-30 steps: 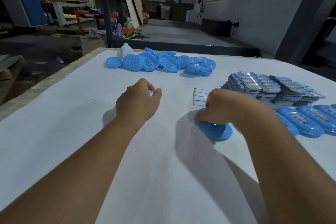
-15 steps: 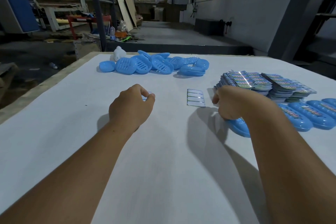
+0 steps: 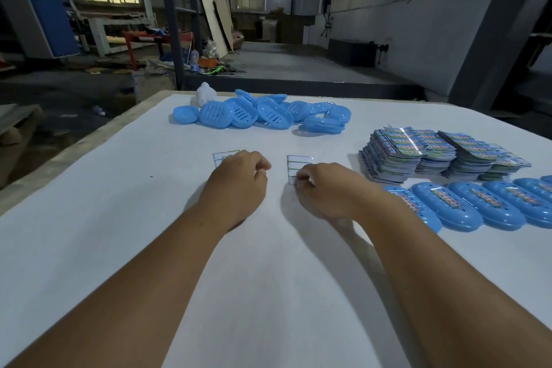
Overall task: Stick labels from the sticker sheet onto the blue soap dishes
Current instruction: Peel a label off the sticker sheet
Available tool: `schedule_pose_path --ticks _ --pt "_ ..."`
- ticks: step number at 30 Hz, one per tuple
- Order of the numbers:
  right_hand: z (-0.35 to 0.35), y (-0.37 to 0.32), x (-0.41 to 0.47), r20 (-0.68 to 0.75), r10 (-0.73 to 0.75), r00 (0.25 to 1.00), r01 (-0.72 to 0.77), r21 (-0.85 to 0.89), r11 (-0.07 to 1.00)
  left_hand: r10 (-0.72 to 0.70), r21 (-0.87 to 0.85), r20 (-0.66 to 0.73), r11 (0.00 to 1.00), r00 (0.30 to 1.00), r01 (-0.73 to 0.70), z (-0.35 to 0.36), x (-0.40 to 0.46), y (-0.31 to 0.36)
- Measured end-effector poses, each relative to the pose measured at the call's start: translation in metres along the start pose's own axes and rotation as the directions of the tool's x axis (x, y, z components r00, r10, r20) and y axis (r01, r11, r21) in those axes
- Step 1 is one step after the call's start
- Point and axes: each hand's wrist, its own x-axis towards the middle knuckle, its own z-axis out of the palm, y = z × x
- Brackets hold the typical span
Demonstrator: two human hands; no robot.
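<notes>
**Head view: my fingers at the label sheets**

My right hand (image 3: 325, 188) pinches the near edge of a small clear sticker sheet with green-lined labels (image 3: 298, 166) lying flat on the white table (image 3: 119, 233). My left hand (image 3: 239, 185) rests curled just beside it, fingers bent over a second clear label sheet (image 3: 222, 156); I cannot tell if it grips anything. To my right lies a row of labelled blue oval plastic soap dishes (image 3: 478, 206), with stacks of glossy printed cards (image 3: 433, 155) behind them. Farther off sits a heap of unlabelled blue slotted soap dishes (image 3: 263, 113), touching a small white plastic bottle (image 3: 206, 94).
</notes>
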Motion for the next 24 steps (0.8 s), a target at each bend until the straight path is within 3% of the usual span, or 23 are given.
schedule_pose_path --ticks 5,8,15,17,21,24 --pt "0.013 -0.028 -0.004 -0.017 -0.173 0.985 0.173 0.19 0.966 0.068 0.06 0.125 0.995 0.99 -0.076 0.0 -0.001 -0.002" --pt "0.016 -0.034 -0.003 -0.042 -0.198 0.979 0.202 0.258 0.945 0.063 0.111 0.196 0.99 0.979 -0.086 -0.002 -0.003 -0.007" --pt "0.011 -0.027 -0.002 -0.19 -0.079 0.979 0.137 0.316 0.939 0.131 0.31 0.078 0.939 0.988 -0.149 -0.008 -0.003 -0.005" --pt "0.008 -0.022 -0.001 -0.243 -0.039 0.969 0.116 0.312 0.943 0.088 0.285 0.005 0.955 0.996 -0.086 -0.007 0.005 -0.008" --pt "0.004 -0.013 -0.001 -0.312 0.024 0.95 0.094 0.358 0.929 -0.156 0.127 -0.141 0.976 0.978 0.175 -0.006 0.051 -0.029" --pt "0.003 -0.008 -0.001 -0.307 0.045 0.951 0.074 0.365 0.928 -0.203 0.225 -0.163 0.945 0.965 0.237 -0.003 0.095 -0.051"
